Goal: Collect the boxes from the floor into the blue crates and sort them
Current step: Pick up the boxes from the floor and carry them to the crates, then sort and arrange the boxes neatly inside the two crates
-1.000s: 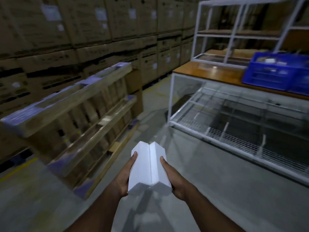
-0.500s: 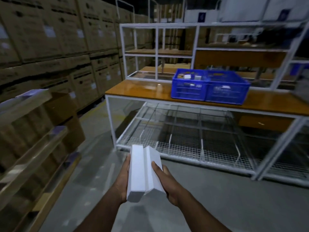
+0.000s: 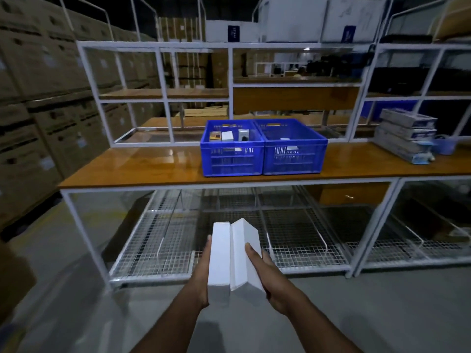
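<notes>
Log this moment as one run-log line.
phase: carrying | left hand: holds left white cardboard box | right hand: holds right white cardboard box | target: two blue plastic crates on wooden worktop, ahead

Two bare forearms rise from the bottom edge of the head view, and no sleeve, cuff, watch, band or glove shows on either of them as far down as the frame reaches. The left hand (image 3: 204,281) is slim, with only its thumb and the edge of its palm on view. The right hand (image 3: 274,284) shows a long thumb with a short, plain nail and rounded knuckles behind it. The dim light leaves finer detail unreadable.
</notes>
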Tool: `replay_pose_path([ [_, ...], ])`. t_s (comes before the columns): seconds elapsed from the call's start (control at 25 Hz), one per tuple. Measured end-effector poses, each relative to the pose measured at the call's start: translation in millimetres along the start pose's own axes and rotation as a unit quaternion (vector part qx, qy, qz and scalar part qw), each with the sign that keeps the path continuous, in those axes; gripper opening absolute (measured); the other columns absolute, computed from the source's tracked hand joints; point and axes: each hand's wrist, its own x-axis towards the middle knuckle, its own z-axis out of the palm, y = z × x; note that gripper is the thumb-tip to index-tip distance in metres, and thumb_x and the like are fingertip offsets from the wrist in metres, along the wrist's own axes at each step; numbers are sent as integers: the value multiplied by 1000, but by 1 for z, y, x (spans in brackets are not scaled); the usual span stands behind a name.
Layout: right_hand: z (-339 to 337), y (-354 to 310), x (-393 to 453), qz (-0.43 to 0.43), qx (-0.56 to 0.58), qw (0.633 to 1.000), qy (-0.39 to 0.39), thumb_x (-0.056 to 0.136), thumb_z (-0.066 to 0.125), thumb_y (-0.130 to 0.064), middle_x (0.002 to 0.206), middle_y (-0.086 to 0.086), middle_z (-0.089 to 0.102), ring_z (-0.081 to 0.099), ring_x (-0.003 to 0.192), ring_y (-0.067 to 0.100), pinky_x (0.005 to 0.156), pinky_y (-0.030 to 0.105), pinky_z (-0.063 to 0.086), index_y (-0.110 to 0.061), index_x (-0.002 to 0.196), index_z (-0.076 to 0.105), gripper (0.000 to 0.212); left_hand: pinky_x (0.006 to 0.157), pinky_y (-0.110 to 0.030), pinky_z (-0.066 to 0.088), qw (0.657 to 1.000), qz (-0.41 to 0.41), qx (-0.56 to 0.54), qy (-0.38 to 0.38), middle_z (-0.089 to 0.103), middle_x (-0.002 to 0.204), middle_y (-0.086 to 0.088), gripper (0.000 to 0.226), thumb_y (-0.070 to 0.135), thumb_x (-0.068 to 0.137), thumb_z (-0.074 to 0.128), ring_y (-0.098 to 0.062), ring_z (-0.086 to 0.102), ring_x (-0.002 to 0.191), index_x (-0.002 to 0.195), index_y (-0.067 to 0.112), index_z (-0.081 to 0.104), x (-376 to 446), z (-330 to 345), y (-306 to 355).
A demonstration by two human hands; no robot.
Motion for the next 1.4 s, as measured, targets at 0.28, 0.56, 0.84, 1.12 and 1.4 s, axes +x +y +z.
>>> replay_pose_path([
  [0.28, -43, -95, 116, -78, -16, 991, 107, 70, 68, -67, 120, 1, 65, 68, 103, 24, 81, 46, 60, -39, 138, 36, 80, 100, -57, 49, 990, -51, 71, -107, 62, 131, -26, 79, 78, 87, 44, -44, 61, 119, 136, 17, 60, 148, 45, 109],
  [0.56, -123, -172, 234, -151, -7, 979, 139, 80, 76, -43, 122, 3, 63, 67, 102, 24, 83, 48, 59, -33, 141, 36, 73, 99, -63, 49, 985, 15, 156, -77, 68, 123, -25, 94, 72, 61, 78, -45, 63, 116, 134, 17, 59, 288, 107, 165],
  [0.84, -219, -280, 341, -184, -31, 974, 130, 75, 76, -55, 128, -3, 60, 64, 107, 19, 92, 48, 56, -40, 141, 35, 79, 98, -58, 51, 982, 79, 155, -70, 69, 122, -21, 76, 70, 75, 66, -42, 66, 114, 134, 21, 59, 402, 212, 226],
  [1.12, -290, -383, 415, -223, -85, 963, 123, 84, 68, -55, 125, -3, 58, 62, 107, 21, 89, 49, 57, -40, 145, 27, 75, 102, -60, 48, 967, 126, 208, -78, 69, 124, -16, 70, 71, 81, 62, -37, 67, 114, 137, 29, 53, 500, 284, 287],
  [1.4, -343, -434, 503, -159, -191, 956, 158, 84, 65, -60, 142, 4, 49, 62, 106, 23, 85, 42, 57, -36, 153, 19, 86, 53, -22, 55, 955, 76, 286, -25, 71, 70, -1, 62, 62, 82, 69, -10, 68, 58, 112, 9, 58, 612, 297, 323],
])
